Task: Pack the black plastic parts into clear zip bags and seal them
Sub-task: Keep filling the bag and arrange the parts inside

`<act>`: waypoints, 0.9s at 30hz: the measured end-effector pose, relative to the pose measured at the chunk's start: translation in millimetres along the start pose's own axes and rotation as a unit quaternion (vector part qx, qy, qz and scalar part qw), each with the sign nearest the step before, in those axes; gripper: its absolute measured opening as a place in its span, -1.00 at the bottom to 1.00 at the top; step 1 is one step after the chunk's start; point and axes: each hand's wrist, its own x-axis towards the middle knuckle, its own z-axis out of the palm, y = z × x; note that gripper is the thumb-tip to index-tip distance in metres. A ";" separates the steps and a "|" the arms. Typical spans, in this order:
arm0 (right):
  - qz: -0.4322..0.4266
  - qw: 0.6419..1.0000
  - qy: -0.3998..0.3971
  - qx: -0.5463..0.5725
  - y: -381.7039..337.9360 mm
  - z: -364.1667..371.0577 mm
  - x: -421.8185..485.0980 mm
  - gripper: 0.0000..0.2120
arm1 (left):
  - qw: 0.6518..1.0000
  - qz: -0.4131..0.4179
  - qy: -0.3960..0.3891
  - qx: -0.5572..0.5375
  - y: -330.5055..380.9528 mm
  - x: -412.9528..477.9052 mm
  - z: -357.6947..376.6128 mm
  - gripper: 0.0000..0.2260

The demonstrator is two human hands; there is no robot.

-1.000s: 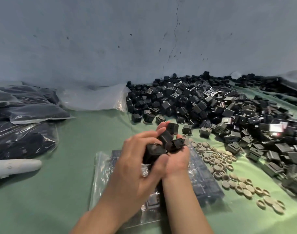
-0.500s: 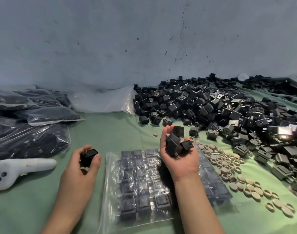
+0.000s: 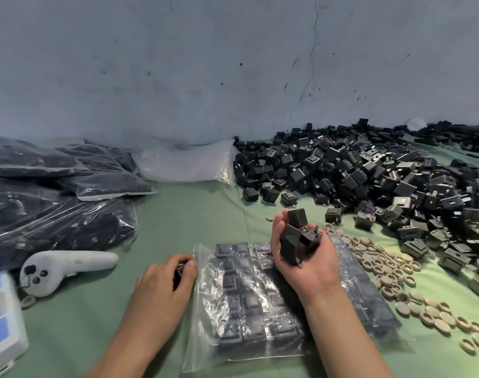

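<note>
Beside the zip bag (image 3: 249,309), the left hand (image 3: 164,285) pinched one part (image 3: 180,270); the right hand (image 3: 312,268) loosely cupped a stack (image 3: 295,238) that could spill.

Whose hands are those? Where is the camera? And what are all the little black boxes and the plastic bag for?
There is no machine here, just a person's two bare hands. The camera sits on the person's head and looks down, so you see what they see.

On the green cloth there is a big pile of black parts, some beige rings, a white controller and full bags on the left. In the middle lies a clear zip bag with black parts lined up in rows inside.

The right hand cups a handful of parts. The left hand pinches one black part right at the bag's left edge, probably to slip it in.
</note>
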 end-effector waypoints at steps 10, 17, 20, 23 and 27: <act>-0.001 1.000 0.006 -0.008 -1.6 -0.5 0.6 -0.57 | 0.806 -0.234 -0.153 -0.522 25.6 2.6 -1.6 -0.76; -0.003 1.000 0.003 -0.009 -2.1 0.3 -1.0 -0.63 | 0.823 -0.200 -0.100 -0.522 18.7 7.8 11.0 -0.82; -0.004 1.000 0.005 -0.011 -1.1 0.6 -1.4 -0.63 | 0.829 -0.171 -0.100 -0.523 15.6 6.4 13.8 -0.74; -0.007 1.000 0.009 -0.012 -0.9 1.0 -1.7 -0.62 | 0.831 -0.161 -0.095 -0.524 17.5 5.5 15.2 -0.77; -0.002 1.000 0.007 -0.019 -0.8 1.9 -1.7 -0.63 | 0.799 -0.182 -0.067 -0.569 24.1 8.4 11.8 -0.74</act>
